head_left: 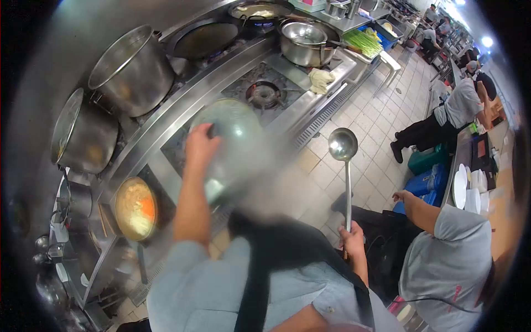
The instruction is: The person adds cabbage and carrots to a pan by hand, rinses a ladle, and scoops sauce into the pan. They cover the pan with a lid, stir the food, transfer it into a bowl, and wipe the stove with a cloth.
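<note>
My left hand [202, 145] is closed on the dark knob of a large see-through pot lid [235, 124], held over the stove. Steam billows beneath and beside the lid, and whatever lies under it is blurred. Off to the other side, my right hand [353, 239] grips the handle of a long metal ladle [343, 145], its bowl raised and facing up over the tiled floor. Left of my left arm sits a pan of food [136, 209] with orange and pale yellow pieces in it.
Two tall stockpots [133, 72] stand along the wall beside a dark wok [203, 40]. A bare burner [265, 95], metal bowls [304, 34] and a crumpled cloth [321, 81] are farther along. Close on my right stands a co-worker [445, 257]; another person [464, 105] bends at the counter.
</note>
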`<state>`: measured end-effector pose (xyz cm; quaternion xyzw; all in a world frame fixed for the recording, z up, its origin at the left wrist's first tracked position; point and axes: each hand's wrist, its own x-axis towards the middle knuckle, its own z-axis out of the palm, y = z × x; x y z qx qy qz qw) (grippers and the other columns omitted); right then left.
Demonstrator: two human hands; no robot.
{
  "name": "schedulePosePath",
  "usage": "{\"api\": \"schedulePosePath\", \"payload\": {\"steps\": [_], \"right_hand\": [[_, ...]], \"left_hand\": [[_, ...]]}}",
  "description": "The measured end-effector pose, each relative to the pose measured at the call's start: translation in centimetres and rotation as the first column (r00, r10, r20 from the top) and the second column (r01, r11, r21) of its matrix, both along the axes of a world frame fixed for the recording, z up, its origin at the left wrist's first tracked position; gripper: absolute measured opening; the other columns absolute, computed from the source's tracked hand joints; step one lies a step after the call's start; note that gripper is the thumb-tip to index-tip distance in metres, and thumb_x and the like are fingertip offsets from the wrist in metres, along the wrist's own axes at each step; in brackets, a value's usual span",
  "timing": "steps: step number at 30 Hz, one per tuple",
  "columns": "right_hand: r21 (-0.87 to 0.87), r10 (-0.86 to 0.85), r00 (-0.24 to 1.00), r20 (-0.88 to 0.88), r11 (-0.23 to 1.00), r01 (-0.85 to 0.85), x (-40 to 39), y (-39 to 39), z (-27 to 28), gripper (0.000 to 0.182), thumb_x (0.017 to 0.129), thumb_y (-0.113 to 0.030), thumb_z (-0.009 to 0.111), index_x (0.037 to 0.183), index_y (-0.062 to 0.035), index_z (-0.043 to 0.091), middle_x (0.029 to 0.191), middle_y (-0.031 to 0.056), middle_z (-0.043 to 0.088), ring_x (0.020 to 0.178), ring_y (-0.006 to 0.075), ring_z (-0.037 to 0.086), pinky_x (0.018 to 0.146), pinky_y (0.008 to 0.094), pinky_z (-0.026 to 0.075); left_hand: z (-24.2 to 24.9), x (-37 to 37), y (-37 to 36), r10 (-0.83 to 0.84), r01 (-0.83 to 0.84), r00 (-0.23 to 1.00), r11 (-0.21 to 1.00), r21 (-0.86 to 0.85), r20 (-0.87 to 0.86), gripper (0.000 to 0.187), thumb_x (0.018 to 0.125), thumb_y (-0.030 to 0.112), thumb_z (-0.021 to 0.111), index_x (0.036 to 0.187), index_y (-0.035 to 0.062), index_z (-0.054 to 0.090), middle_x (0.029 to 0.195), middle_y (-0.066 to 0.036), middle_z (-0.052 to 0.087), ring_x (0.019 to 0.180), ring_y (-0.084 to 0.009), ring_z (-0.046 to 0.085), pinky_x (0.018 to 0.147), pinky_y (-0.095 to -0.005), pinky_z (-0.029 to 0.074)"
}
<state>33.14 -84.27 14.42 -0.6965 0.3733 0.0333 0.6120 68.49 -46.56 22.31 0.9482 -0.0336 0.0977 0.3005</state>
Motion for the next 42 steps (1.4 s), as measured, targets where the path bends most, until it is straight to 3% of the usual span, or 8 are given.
{"api": "schedulePosePath", "payload": {"steps": [19,23,27,32,34,35,39,42], "right_hand": [[0.187,0.082,0.993,0.083,0.978,-0.096,16.6,-9.6,15.5,0.029,0.078,0.000,0.067,0.107,-0.0002,0.060,0.060,0.0003,0.054,0.045,0.0085,0.048,0.044,0.0235,0.040],[0.246,0.167,0.964,0.206,0.945,-0.216,22.4,-11.8,14.9,0.030,0.079,-0.002,0.067,0.108,0.0002,0.060,0.065,-0.0001,0.055,0.047,0.0077,0.049,0.044,0.0226,0.041],[0.196,0.398,0.895,0.200,0.879,-0.434,31.5,-13.4,15.8,0.032,0.086,-0.007,0.064,0.116,-0.0005,0.057,0.066,-0.0005,0.054,0.049,0.0065,0.050,0.045,0.0215,0.040],[-0.203,0.888,0.408,0.211,0.448,-0.871,42.3,-13.7,19.6,0.035,0.089,-0.014,0.063,0.123,-0.0044,0.056,0.079,0.0052,0.061,0.066,0.0136,0.059,0.061,0.0291,0.050],[-0.472,0.931,0.160,0.327,0.308,-0.826,47.7,-17.2,19.9,0.034,0.089,-0.019,0.065,0.121,-0.0060,0.060,0.090,0.0080,0.065,0.081,0.0154,0.062,0.074,0.0314,0.050],[-0.450,0.943,0.238,0.234,0.322,-0.833,50.9,-18.8,21.7,0.034,0.089,-0.023,0.067,0.117,-0.0043,0.062,0.096,0.0096,0.066,0.087,0.0141,0.061,0.079,0.0302,0.049],[-0.742,0.855,0.458,0.245,0.469,-0.479,67.3,-20.5,21.7,0.054,0.087,-0.042,0.065,0.113,0.0054,0.061,0.089,0.0080,0.064,0.077,0.0158,0.059,0.075,0.0286,0.049],[-0.120,0.699,0.683,0.212,0.712,-0.692,76.5,-18.4,18.6,0.049,0.088,-0.037,0.065,0.114,0.0034,0.055,0.087,0.0115,0.061,0.085,0.0240,0.062,0.073,0.0379,0.054]], "left_hand": [[-14.6,21.0,-18.9,-0.085,0.108,0.990,0.972,0.209,-0.113,0.052,0.070,0.023,0.074,0.120,0.0128,0.062,0.118,-0.016,0.059,0.109,-0.0338,0.057,0.095,-0.0418,0.046],[-4.7,17.4,-22.7,-0.085,0.107,0.990,0.975,0.196,-0.115,0.060,0.073,0.033,0.077,0.126,0.0130,0.059,0.128,-0.017,0.053,0.119,-0.0339,0.050,0.103,-0.0436,0.039],[-2.3,13.4,-28.3,-0.668,0.585,0.741,0.694,-0.420,-0.073,0.062,0.082,0.033,0.072,0.134,0.0092,0.050,0.136,-0.016,0.048,0.124,-0.0286,0.047,0.107,-0.0398,0.034],[1.2,11.2,-33.9,-0.591,0.278,0.803,0.257,-0.925,0.077,0.036,0.085,0.011,0.067,0.116,-0.0001,0.053,0.122,-0.014,0.057,0.116,-0.0204,0.054,0.099,-0.0361,0.044],[2.5,11.6,-33.2,-0.312,0.298,0.941,0.581,-0.757,0.131,0.024,0.084,0.004,0.063,0.105,0.0009,0.054,0.103,-0.012,0.063,0.098,-0.0218,0.064,0.088,-0.0362,0.052],[2.9,11.3,-31.8,-0.187,0.288,0.956,0.753,-0.592,0.227,0.024,0.083,0.002,0.063,0.105,0.0006,0.054,0.097,-0.011,0.063,0.091,-0.0225,0.066,0.084,-0.0362,0.055],[4.1,5.4,-24.8,0.214,-0.265,0.954,0.280,-0.923,-0.209,0.021,0.082,0.000,0.061,0.101,0.0017,0.052,0.088,-0.008,0.061,0.070,-0.0201,0.066,0.063,-0.0318,0.057],[3.0,-2.6,-23.3,0.438,-0.485,0.841,0.349,-0.802,-0.318,0.019,0.082,0.004,0.063,0.099,0.0039,0.053,0.079,-0.004,0.058,0.062,-0.0147,0.059,0.056,-0.0284,0.050]]}}
